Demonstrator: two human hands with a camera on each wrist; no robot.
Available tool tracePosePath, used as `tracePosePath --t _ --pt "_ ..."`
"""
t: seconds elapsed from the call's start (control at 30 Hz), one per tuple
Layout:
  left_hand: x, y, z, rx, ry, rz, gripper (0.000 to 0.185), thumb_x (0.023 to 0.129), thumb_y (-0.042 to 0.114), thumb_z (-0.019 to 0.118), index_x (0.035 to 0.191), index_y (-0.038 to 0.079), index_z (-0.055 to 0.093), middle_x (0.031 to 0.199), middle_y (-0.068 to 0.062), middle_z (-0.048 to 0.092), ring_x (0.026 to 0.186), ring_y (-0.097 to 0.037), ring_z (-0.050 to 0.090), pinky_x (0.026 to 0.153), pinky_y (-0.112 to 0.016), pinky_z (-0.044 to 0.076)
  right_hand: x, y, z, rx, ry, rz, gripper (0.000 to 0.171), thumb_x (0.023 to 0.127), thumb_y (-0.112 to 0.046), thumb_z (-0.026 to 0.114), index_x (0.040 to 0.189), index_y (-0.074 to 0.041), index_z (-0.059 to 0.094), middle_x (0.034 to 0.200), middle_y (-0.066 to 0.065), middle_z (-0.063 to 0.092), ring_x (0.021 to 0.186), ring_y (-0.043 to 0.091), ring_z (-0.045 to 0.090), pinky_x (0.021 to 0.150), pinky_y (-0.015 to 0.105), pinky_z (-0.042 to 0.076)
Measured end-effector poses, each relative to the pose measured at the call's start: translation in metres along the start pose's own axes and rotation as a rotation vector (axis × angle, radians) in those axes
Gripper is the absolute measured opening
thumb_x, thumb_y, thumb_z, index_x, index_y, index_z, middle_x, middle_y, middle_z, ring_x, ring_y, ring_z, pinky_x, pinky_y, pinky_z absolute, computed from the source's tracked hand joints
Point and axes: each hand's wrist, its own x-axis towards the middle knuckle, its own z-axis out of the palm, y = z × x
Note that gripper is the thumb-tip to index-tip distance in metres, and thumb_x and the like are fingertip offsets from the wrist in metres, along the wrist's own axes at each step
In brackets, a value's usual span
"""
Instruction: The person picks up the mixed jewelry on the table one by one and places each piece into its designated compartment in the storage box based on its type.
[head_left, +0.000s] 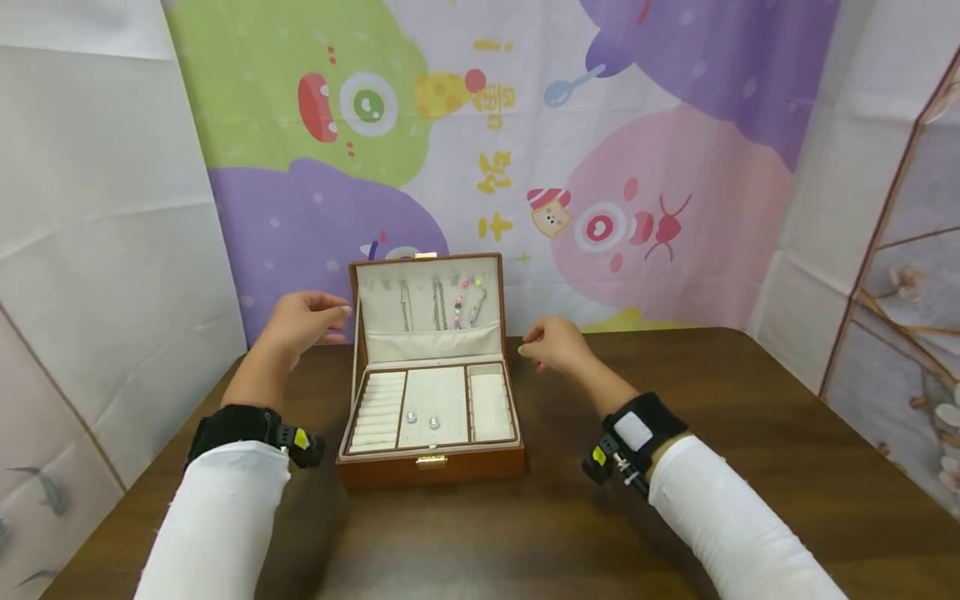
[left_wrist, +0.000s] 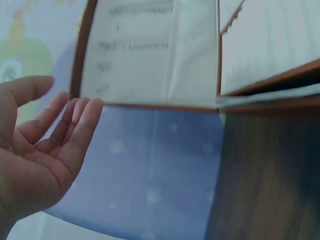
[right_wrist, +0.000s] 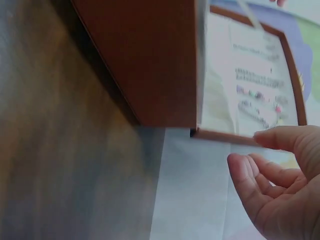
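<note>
Jewellery box (head_left: 430,392) stands open at the middle of the dark wooden table (head_left: 675,467), lid (head_left: 428,307) upright at the back. Base tray, cream lining, three compartments: left one holds a row of ring rolls (head_left: 378,410); the middle one holds two small pearl-like studs (head_left: 422,421) side by side near its front; the right one shows only lining. Inside the lid hang several chains (head_left: 438,304), one with coloured beads (head_left: 463,302), above a gathered cream pocket. Outer shell is reddish-brown with a gold clasp (head_left: 431,461) on the front wall and a matching catch on the lid's top edge.

Left hand (head_left: 303,321) is raised just beside the lid's left edge, fingers (left_wrist: 82,117) relaxed and nearly straight, holding nothing, not touching the lid. Right hand (head_left: 555,343) sits near the lid's right edge, fingers (right_wrist: 250,180) loosely curled, empty, apart from the box.

Behind the table hangs a cartoon backdrop (head_left: 600,125).
</note>
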Motion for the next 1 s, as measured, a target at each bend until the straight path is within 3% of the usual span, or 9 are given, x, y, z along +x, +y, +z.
tracePosePath --t 0.07,0.17,0.33,0.43,0.67,0.87,1.0 --pt "0.009 -0.002 -0.003 -0.056 -0.005 -0.019 0.05 0.102 0.023 0.053 0.142 -0.005 0.043 0.142 -0.023 0.044 0.126 -0.036 0.047 0.095 -0.034 0.049 0.007 0.002 -0.003 0.004 0.032 -0.016 0.029 0.09 -0.015 0.067 0.112 0.003 0.065 0.105 0.018 0.066 0.076 0.029 0.069 0.067 0.033 0.057" --pt "0.022 -0.006 -0.005 -0.122 -0.022 -0.024 0.059 0.102 0.027 0.052 0.15 0.0 0.032 0.153 -0.019 0.032 0.137 -0.036 0.036 0.104 -0.041 0.041 0.02 0.002 -0.005 0.044 0.082 -0.042 0.039 0.09 -0.018 0.066 0.122 0.003 0.061 0.117 0.021 0.062 0.094 0.032 0.067 0.08 0.037 0.055" --pt "0.041 -0.009 -0.004 -0.209 -0.083 -0.058 0.076 0.1 0.037 0.052 0.157 0.011 0.009 0.162 -0.012 0.007 0.145 -0.038 0.014 0.109 -0.058 0.028 0.042 -0.005 -0.005 0.212 0.106 -0.079 0.06 0.092 -0.019 0.065 0.143 0.004 0.042 0.142 0.024 0.045 0.129 0.037 0.045 0.103 0.045 0.041" --pt "0.048 -0.008 -0.002 -0.259 -0.107 -0.094 0.081 0.1 0.044 0.049 0.158 0.017 0.0 0.163 -0.009 -0.002 0.146 -0.039 0.008 0.108 -0.064 0.025 0.049 -0.013 -0.004 0.342 0.099 -0.087 0.063 0.094 -0.017 0.062 0.147 0.005 0.034 0.148 0.026 0.037 0.136 0.037 0.037 0.11 0.045 0.033" --pt "0.055 -0.003 0.003 -0.324 -0.132 -0.091 0.081 0.099 0.048 0.049 0.158 0.017 0.003 0.162 -0.012 0.004 0.145 -0.04 0.015 0.103 -0.064 0.033 0.051 -0.03 0.003 0.465 0.067 -0.095 0.059 0.098 -0.017 0.056 0.149 0.001 0.033 0.15 0.018 0.037 0.141 0.03 0.03 0.114 0.043 0.025" --pt "0.054 -0.008 0.005 -0.311 -0.122 -0.075 0.077 0.101 0.043 0.047 0.157 0.01 0.006 0.161 -0.016 0.008 0.143 -0.041 0.019 0.101 -0.06 0.038 0.048 -0.037 0.009 0.437 0.072 -0.095 0.058 0.096 -0.011 0.057 0.148 0.001 0.036 0.147 0.019 0.042 0.136 0.031 0.038 0.111 0.042 0.032" --pt "0.054 -0.01 0.005 -0.301 -0.107 -0.055 0.078 0.1 0.047 0.045 0.157 0.007 0.008 0.159 -0.02 0.012 0.142 -0.043 0.022 0.099 -0.059 0.04 0.047 -0.038 0.009 0.428 0.098 -0.077 0.056 0.096 -0.013 0.056 0.147 0.001 0.037 0.144 0.019 0.044 0.132 0.031 0.043 0.107 0.041 0.038"
